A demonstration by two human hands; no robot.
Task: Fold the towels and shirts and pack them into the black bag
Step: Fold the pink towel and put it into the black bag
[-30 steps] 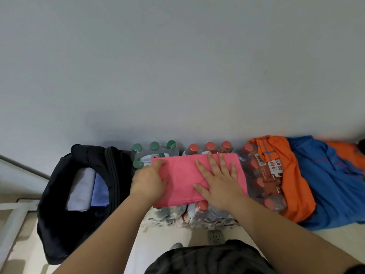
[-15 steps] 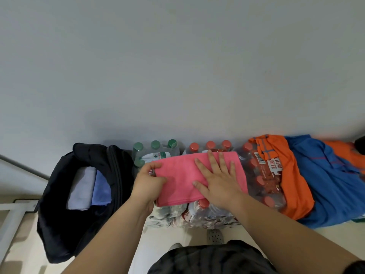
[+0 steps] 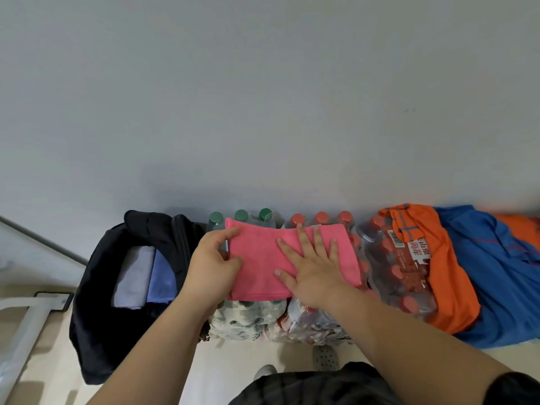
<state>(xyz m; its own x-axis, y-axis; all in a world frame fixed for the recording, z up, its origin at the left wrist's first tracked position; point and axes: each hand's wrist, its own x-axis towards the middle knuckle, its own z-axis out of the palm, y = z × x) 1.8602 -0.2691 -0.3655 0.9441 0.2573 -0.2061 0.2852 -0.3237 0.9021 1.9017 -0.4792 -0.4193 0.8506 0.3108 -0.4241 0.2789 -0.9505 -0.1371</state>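
A folded pink towel [image 3: 263, 258] lies on top of shrink-wrapped bottle packs. My left hand [image 3: 211, 266] grips its left edge, thumb on top and fingers curled under. Flat on the towel's right half lies my right hand [image 3: 311, 271], fingers spread and pressing down. The black bag [image 3: 96, 325] stands open on the floor to the left, with a pale grey cloth [image 3: 134, 276] and a light blue cloth [image 3: 162, 277] folded inside. An orange shirt [image 3: 447, 273] and a blue shirt [image 3: 502, 276] lie unfolded at the right.
Packs of green-capped bottles [image 3: 241, 216] and red-capped bottles [image 3: 391, 273] stand against the grey wall [image 3: 263, 97]. More orange cloth [image 3: 520, 229] shows at the far right. A white frame [image 3: 20, 325] sits at the lower left. My feet [image 3: 323, 358] are on the pale floor.
My left hand has shifted its hold on the towel's left edge, and the towel's left end now lies straighter. My right hand stays flat on the towel.
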